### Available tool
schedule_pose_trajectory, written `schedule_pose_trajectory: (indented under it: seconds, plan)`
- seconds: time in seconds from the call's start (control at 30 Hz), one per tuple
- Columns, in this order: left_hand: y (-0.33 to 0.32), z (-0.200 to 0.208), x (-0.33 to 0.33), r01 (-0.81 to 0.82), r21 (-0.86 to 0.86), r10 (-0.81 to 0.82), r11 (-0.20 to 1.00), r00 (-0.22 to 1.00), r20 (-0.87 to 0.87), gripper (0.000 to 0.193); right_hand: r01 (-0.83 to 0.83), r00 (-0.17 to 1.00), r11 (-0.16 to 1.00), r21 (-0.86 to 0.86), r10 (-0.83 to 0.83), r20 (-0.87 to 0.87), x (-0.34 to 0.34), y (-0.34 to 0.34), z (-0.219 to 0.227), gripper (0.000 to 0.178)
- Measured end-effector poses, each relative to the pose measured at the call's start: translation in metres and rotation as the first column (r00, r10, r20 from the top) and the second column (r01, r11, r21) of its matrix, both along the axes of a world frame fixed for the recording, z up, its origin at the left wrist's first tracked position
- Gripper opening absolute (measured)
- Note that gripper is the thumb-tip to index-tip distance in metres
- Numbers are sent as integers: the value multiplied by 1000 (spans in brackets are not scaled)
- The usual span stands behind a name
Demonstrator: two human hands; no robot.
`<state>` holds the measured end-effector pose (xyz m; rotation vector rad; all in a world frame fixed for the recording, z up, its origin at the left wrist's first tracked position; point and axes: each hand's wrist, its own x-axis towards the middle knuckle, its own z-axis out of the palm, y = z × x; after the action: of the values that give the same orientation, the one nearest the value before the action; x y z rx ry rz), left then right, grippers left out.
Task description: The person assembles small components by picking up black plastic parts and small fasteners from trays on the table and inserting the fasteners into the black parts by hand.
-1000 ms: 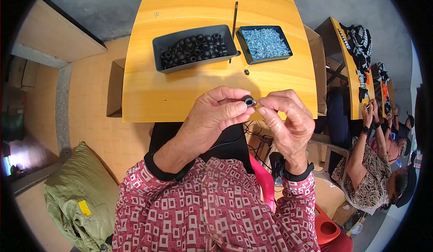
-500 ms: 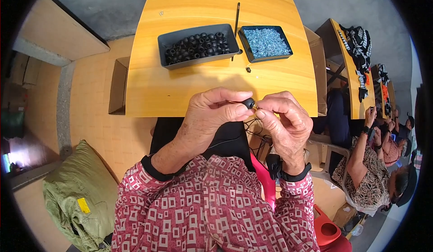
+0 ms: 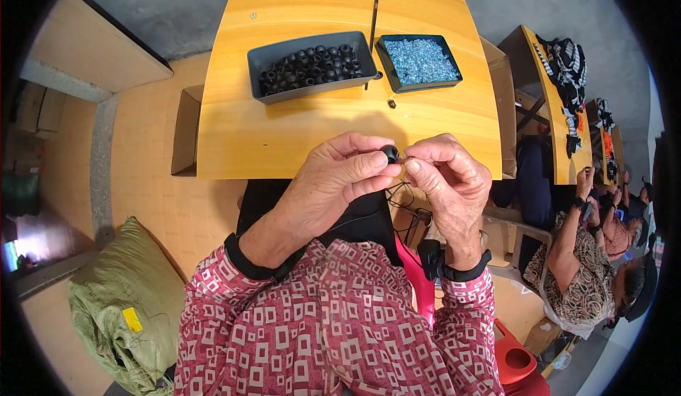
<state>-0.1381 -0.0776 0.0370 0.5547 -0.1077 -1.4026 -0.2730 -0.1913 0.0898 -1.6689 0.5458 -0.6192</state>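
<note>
A round black bead-like piece (image 3: 389, 154) with a hole is pinched between the thumb and fingers of my left hand (image 3: 339, 169), over the table's near edge. Close against its right side, my right hand (image 3: 450, 182) has thumb and forefinger pressed together on something too small to make out. Beyond my hands stands a dark grey bin (image 3: 312, 88) holding many similar black pieces (image 3: 305, 68). To its right is a shallow black tray (image 3: 430, 86) filled with small clear bluish bits (image 3: 420, 61).
A thin black stick (image 3: 374, 24) lies between the containers on the wooden table (image 3: 284, 130). A small dark piece (image 3: 391, 104) rests nearer me. Cardboard boxes (image 3: 187, 130) flank the table. A green sack (image 3: 128, 304) stands at left; other people (image 3: 571, 268) sit at right.
The black piece has turned in my left fingers, so its hole shows differently. Both hands have shifted only slightly and stay close together.
</note>
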Motion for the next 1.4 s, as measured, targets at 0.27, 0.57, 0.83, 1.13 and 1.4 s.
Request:
schedule_pose_trajectory:
  seconds: [0.27, 0.57, 0.83, 1.13, 1.4]
  plan:
    - [2, 2, 0, 4, 82, -13, 997, 994, 110, 28, -11, 1000, 1000, -5, 11, -13, 2, -2, -7, 8]
    - [1, -2, 0, -56, 31, 49, 998, 980, 194, 27, -17, 1000, 1000, 20, 17, -21, 2, 2, -8, 8]
    - [1, -6, -2, -142, 34, 124, 989, 943, 307, 24, -10, 1000, 997, -76, 8, -27, 1, 2, -14, 9]
    - [4, 0, -5, -200, -159, 255, 967, 799, 545, 23, -20, 998, 993, 114, 14, 53, 1, 7, -19, 8]
    - [2, -6, 0, -119, 31, 104, 992, 943, 317, 23, 37, 999, 954, -296, -27, 38, 3, 7, -19, 13]
